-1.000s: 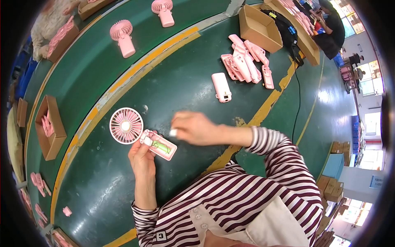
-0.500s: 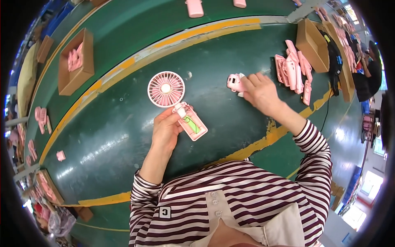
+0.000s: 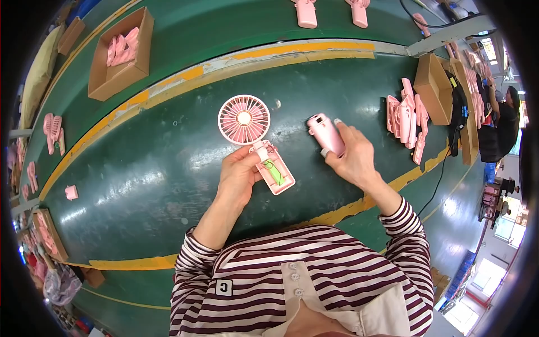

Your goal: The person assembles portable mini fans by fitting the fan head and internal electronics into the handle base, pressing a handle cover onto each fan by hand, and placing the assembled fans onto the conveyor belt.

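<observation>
Between the thumb and fingers of my left hand (image 3: 236,175) is a small pink handheld fan (image 3: 244,119), gripped near the neck below its round grille. Its handle lies open like a tray, and a green piece (image 3: 274,172) with thin wires shows inside, probably a battery. To the right, my right hand (image 3: 356,158) is closed around a pink handle shell (image 3: 324,133) with a small dark opening at its upper end. The shell is tilted and stays apart from the fan. My palm hides part of its right side.
Pink shell parts (image 3: 405,118) are heaped at the right beside a cardboard box (image 3: 432,95). Another cardboard box (image 3: 120,81) with pink parts stands at the far left. A small pink piece (image 3: 71,192) lies on the left. Pink fans (image 3: 306,14) lie beyond the yellow-taped ledge.
My right hand has turned the pink shell and brought it nearer to me, so more of its length shows. My left hand keeps its hold on the fan. The whole view has shifted slightly.
</observation>
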